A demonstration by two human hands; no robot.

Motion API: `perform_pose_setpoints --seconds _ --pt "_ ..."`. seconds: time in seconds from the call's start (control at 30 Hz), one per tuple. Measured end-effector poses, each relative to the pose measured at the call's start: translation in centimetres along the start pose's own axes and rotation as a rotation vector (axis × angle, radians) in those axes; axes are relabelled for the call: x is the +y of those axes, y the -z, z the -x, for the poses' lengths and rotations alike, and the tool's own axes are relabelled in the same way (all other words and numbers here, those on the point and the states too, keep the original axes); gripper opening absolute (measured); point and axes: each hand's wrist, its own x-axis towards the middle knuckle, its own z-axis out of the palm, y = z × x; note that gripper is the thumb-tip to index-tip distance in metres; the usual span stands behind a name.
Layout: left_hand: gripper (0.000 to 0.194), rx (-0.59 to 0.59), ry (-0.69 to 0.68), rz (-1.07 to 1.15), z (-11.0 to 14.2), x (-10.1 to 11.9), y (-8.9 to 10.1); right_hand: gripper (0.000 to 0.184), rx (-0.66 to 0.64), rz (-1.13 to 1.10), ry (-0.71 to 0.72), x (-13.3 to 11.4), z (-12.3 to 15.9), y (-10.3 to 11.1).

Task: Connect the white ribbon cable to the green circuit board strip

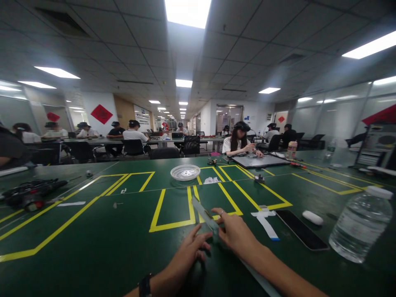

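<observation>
A long, pale bluish-grey flat strip (201, 211) slants over the green table, its far end pointing up and left. My right hand (233, 231) is closed on the strip around its middle, the index finger arched over a small brownish piece on it. The strip's near part runs on beneath my right forearm, partly hidden. Beside it, my left hand (192, 249) has its fingers apart and loosely bent. Its fingertips come close to the strip; whether they touch it I cannot tell. Under both hands lies the dark green tabletop (123, 251) with yellow tape outlines.
A white plastic basket (185, 173) stands ahead. To the right are white strips (267, 225), a black phone (301, 229), a white earbud case (312, 217) and a water bottle (360, 225). Black equipment (32, 194) lies left. Across the table a person (239, 142) works at a grey board.
</observation>
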Motion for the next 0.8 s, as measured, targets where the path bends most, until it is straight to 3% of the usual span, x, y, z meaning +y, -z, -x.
perform_pose_setpoints --seconds 0.07,0.17,0.27,0.33,0.4,0.5,0.6,0.67,0.73,0.8 --pt "0.072 -0.035 0.013 0.116 -0.2 0.1 0.0 0.053 -0.003 -0.012 0.045 -1.6 0.7 -0.5" --pt "0.051 -0.096 -0.055 0.242 0.2 0.7 -0.3 0.045 -0.005 -0.019 0.144 -3.8 2.0 -0.9" --pt "0.034 -0.049 -0.112 0.324 0.6 1.2 -0.6 0.04 0.014 -0.022 0.282 -4.8 2.8 -0.6" --pt "0.035 -0.019 -0.109 0.324 0.6 1.1 -0.6 0.037 0.049 0.033 0.313 -4.2 2.5 0.3" --pt "0.04 0.014 -0.074 0.293 0.4 0.8 -0.4 0.035 0.105 0.137 0.263 -2.2 1.6 1.4" --pt "0.043 0.07 -0.011 0.231 0.1 0.1 0.1 0.037 0.163 0.315 0.021 3.3 0.2 2.8" --pt "0.042 0.113 0.007 0.193 0.3 0.2 0.2 0.035 0.074 0.492 -0.33 9.3 -0.2 3.2" --pt "0.039 0.136 0.017 0.195 0.6 0.6 0.1 0.038 0.018 0.543 -0.473 11.8 0.2 2.6" --pt "0.035 0.137 0.034 0.207 0.8 1.1 -0.1 0.041 0.004 0.543 -0.455 12.6 0.6 1.7" --pt "0.033 0.13 0.041 0.215 0.9 1.3 -0.2 0.041 0.013 0.518 -0.339 11.6 0.8 0.6"
